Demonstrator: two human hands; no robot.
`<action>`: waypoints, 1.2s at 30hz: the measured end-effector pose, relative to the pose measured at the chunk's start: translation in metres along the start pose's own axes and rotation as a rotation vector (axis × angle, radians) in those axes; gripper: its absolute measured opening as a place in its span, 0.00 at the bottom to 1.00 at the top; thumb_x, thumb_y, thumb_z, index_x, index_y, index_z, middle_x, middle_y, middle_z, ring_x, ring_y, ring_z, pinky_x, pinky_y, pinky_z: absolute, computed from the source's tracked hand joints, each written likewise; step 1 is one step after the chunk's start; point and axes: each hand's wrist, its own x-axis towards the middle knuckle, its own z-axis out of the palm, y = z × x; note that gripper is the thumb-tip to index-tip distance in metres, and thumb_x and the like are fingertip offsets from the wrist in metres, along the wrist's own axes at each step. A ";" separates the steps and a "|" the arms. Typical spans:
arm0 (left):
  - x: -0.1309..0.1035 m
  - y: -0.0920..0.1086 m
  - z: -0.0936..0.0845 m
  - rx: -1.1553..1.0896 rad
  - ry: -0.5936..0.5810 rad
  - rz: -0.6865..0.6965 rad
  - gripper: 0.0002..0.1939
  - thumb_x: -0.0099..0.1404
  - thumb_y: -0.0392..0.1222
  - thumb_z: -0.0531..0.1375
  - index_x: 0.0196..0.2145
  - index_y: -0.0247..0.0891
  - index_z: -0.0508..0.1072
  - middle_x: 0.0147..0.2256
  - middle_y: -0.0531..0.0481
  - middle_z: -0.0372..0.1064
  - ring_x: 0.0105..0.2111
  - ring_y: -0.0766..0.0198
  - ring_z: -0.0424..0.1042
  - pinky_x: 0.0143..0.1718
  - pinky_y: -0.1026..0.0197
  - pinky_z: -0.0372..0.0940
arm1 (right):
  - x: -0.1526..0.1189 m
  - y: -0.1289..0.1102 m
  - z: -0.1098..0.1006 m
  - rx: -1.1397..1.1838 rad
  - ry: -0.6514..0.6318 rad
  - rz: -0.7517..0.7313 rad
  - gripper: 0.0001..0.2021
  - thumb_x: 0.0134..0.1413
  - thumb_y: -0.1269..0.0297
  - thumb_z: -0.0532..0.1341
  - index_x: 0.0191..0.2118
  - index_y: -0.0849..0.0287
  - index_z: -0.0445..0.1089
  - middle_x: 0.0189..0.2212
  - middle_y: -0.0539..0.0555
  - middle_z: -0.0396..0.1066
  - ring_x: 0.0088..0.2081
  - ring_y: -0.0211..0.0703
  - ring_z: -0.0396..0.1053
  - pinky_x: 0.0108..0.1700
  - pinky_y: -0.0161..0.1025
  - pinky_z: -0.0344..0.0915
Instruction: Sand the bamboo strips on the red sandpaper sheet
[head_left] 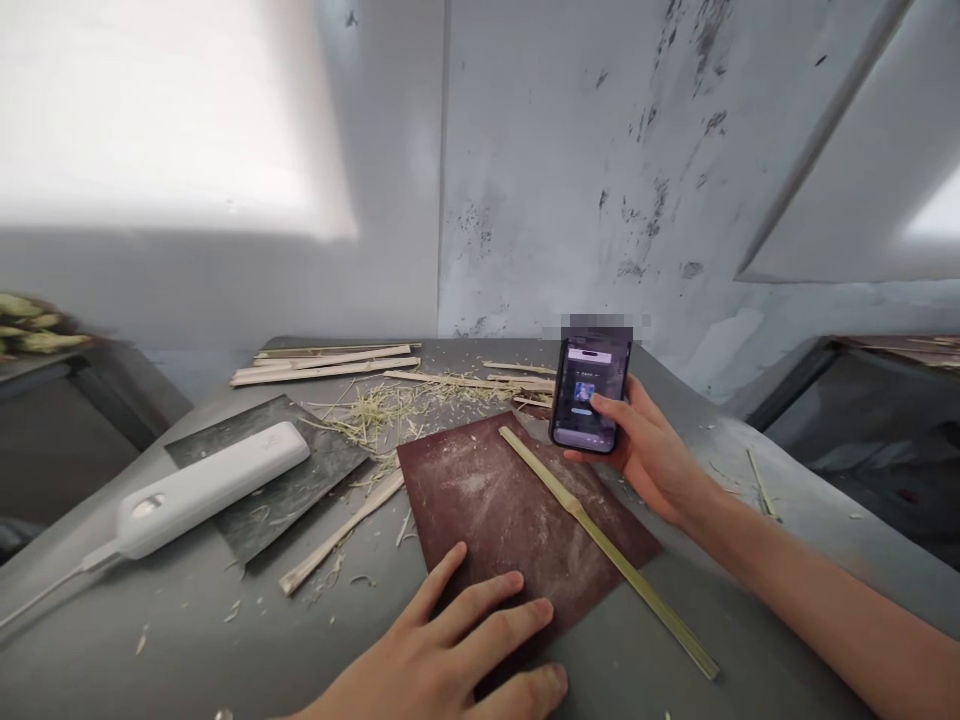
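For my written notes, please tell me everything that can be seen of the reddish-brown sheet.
The reddish-brown sheet is thin and flat; it looks like sandpaper, with pale powdery smears on top. It lies at an angle on the grey table. A long greenish strip lies across its right part and extends beyond its edge. The left hand is spread over its near part, hiding some of it.

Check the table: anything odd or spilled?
Yes: loose shavings litter the far tabletop, ungathered, some on the dark sheet. Pale dust smudges the maroon sheet; dark blotches stain the pale grey wall.
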 end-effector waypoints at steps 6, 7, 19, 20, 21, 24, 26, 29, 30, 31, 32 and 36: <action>0.002 -0.001 -0.003 -0.028 -0.073 0.002 0.19 0.85 0.46 0.50 0.65 0.51 0.74 0.67 0.56 0.70 0.68 0.61 0.67 0.77 0.45 0.46 | -0.002 0.001 0.002 0.043 -0.022 -0.008 0.19 0.62 0.46 0.70 0.53 0.46 0.74 0.50 0.51 0.80 0.46 0.55 0.81 0.32 0.50 0.84; 0.002 -0.001 -0.004 -0.030 -0.066 -0.001 0.19 0.85 0.46 0.50 0.65 0.51 0.74 0.67 0.56 0.70 0.68 0.61 0.67 0.77 0.44 0.46 | -0.002 0.001 0.002 0.048 -0.019 -0.011 0.19 0.62 0.45 0.70 0.52 0.47 0.74 0.50 0.52 0.80 0.46 0.56 0.81 0.32 0.51 0.85; 0.003 -0.001 -0.003 -0.044 -0.070 0.002 0.19 0.85 0.47 0.51 0.65 0.50 0.74 0.67 0.56 0.70 0.68 0.60 0.67 0.77 0.44 0.48 | 0.000 0.003 0.002 0.036 0.022 0.027 0.21 0.65 0.41 0.66 0.56 0.48 0.74 0.54 0.55 0.80 0.52 0.60 0.80 0.36 0.53 0.85; 0.003 -0.001 -0.003 -0.042 -0.072 0.002 0.19 0.85 0.47 0.51 0.66 0.50 0.74 0.67 0.55 0.70 0.68 0.60 0.67 0.77 0.44 0.49 | 0.000 0.002 0.002 0.034 0.017 0.029 0.22 0.66 0.41 0.65 0.56 0.48 0.74 0.54 0.55 0.80 0.52 0.59 0.80 0.36 0.52 0.85; 0.002 -0.002 -0.004 -0.041 -0.074 0.005 0.19 0.85 0.47 0.50 0.66 0.50 0.73 0.67 0.55 0.70 0.69 0.60 0.67 0.77 0.44 0.49 | 0.000 0.002 0.002 0.031 0.012 0.030 0.22 0.66 0.41 0.65 0.57 0.48 0.74 0.54 0.55 0.80 0.52 0.59 0.80 0.35 0.51 0.85; 0.002 -0.003 -0.006 -0.037 -0.083 0.010 0.20 0.85 0.48 0.50 0.66 0.49 0.73 0.68 0.54 0.69 0.69 0.59 0.67 0.76 0.43 0.51 | -0.001 0.001 0.003 0.030 0.014 0.023 0.22 0.66 0.41 0.65 0.57 0.49 0.74 0.54 0.56 0.80 0.51 0.58 0.81 0.35 0.50 0.85; 0.001 -0.002 -0.006 -0.036 -0.085 0.014 0.20 0.85 0.48 0.50 0.66 0.49 0.73 0.68 0.54 0.69 0.69 0.58 0.67 0.76 0.43 0.51 | -0.002 0.001 0.003 0.030 0.019 0.018 0.22 0.66 0.42 0.66 0.57 0.49 0.74 0.54 0.55 0.80 0.50 0.58 0.81 0.35 0.50 0.85; 0.001 -0.001 -0.006 -0.032 -0.079 0.016 0.19 0.85 0.47 0.50 0.65 0.50 0.74 0.67 0.55 0.70 0.68 0.59 0.68 0.76 0.43 0.51 | -0.002 0.000 0.003 0.026 0.015 0.014 0.22 0.66 0.41 0.65 0.57 0.48 0.74 0.55 0.55 0.80 0.51 0.58 0.81 0.35 0.50 0.85; 0.001 -0.001 -0.006 -0.032 -0.082 0.018 0.20 0.85 0.47 0.50 0.65 0.50 0.74 0.67 0.55 0.70 0.69 0.59 0.67 0.76 0.43 0.51 | -0.002 0.000 0.003 0.024 0.013 0.013 0.22 0.66 0.41 0.65 0.57 0.48 0.74 0.55 0.55 0.80 0.51 0.59 0.80 0.36 0.50 0.85; 0.001 0.000 -0.006 -0.033 -0.087 0.017 0.20 0.85 0.47 0.49 0.66 0.50 0.74 0.68 0.55 0.70 0.69 0.58 0.67 0.76 0.43 0.51 | -0.002 0.000 0.003 0.023 0.013 0.013 0.23 0.65 0.41 0.66 0.57 0.48 0.74 0.55 0.56 0.80 0.52 0.59 0.80 0.36 0.51 0.85; 0.001 0.000 -0.006 -0.035 -0.094 0.018 0.20 0.85 0.48 0.49 0.66 0.50 0.73 0.68 0.55 0.69 0.69 0.58 0.67 0.76 0.42 0.52 | -0.002 0.000 0.003 0.022 0.015 0.012 0.23 0.65 0.40 0.66 0.57 0.49 0.74 0.54 0.56 0.80 0.52 0.60 0.80 0.36 0.51 0.85; 0.003 -0.001 -0.007 -0.040 -0.096 0.014 0.19 0.84 0.49 0.52 0.66 0.49 0.74 0.68 0.54 0.69 0.68 0.58 0.68 0.75 0.43 0.54 | -0.002 0.001 0.003 0.015 0.033 0.003 0.22 0.63 0.40 0.67 0.55 0.48 0.74 0.54 0.55 0.79 0.52 0.60 0.79 0.35 0.52 0.85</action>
